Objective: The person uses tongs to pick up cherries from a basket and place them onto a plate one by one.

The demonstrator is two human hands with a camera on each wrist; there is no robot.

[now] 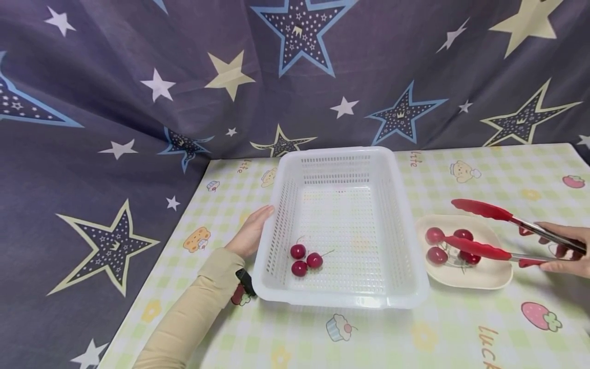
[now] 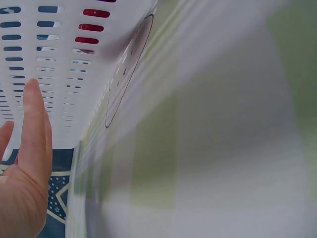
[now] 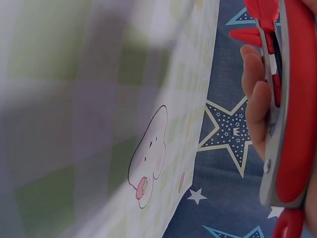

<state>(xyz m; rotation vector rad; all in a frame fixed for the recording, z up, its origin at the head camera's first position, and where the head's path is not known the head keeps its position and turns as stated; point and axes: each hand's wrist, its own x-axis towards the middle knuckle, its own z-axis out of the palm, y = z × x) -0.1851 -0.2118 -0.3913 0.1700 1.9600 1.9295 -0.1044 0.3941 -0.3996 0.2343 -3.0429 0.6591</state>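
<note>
In the head view, my left hand (image 1: pixel 251 231) touches the outer left wall of a white plastic basket (image 1: pixel 341 299); its fingers look straight in the left wrist view, against the slotted side. Three red cherries (image 1: pixel 315 260) with stems lie in the basket's near left corner. My right hand (image 1: pixel 571 266) grips tongs (image 1: pixel 479 248) with red tips and metal arms. The tong tips stand apart over a cream plate (image 1: pixel 488 278), which holds several cherries (image 1: pixel 437 255). The lower tip partly covers them, and I cannot tell whether it touches one.
A checked tablecloth (image 1: pixel 378 338) with printed cartoons covers the table. Behind and to the left hangs a dark curtain (image 1: pixel 286 102) with stars. The plate stands close to the basket's right wall. A black strap device (image 1: pixel 246 282) sits at my left wrist.
</note>
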